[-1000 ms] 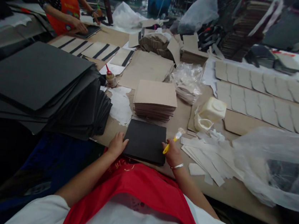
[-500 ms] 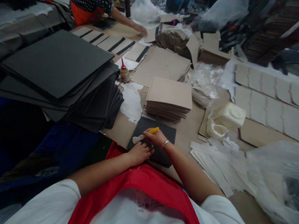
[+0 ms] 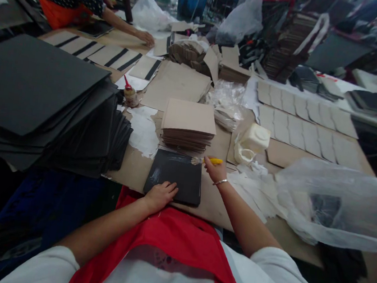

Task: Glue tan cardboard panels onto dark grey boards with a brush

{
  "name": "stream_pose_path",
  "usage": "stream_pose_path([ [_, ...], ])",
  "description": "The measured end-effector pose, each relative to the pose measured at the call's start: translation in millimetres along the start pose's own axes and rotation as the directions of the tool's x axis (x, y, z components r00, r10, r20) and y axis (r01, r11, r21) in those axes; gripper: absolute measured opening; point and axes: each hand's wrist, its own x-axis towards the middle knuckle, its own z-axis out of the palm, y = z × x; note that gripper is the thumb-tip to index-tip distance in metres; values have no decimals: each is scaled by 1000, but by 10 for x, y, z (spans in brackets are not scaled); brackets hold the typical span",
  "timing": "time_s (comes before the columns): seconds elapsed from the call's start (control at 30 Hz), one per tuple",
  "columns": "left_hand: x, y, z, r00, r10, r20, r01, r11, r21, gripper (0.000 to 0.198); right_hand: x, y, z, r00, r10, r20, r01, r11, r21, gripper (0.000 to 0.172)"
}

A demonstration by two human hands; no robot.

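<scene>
Gripping a yellow-handled brush point(image 3: 208, 161) tight, the right hand point(image 3: 215, 170) sits just beside the black board point(image 3: 173, 177). The left hand point(image 3: 161, 196) lies open on the board, pressing so it stays put, with a stack of tan card point(image 3: 187, 132) just past it.

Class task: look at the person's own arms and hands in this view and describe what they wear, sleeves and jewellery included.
The arms come out of a short-sleeved white T-shirt and are bare below the sleeves. The left hand and the right hand wear no gloves. A thin silver-coloured bangle circles the right wrist; no bangle shows on the left. A red apron lies over the shirt.
</scene>
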Motion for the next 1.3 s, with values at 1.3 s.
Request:
stream_pose_path([
  [1.3, 1766, -714, -1188, 923, -258, -286, 279, 960, 34, 51, 2298, -1573, -42, 983, -156, 92, 132, 965, 228, 10],
])
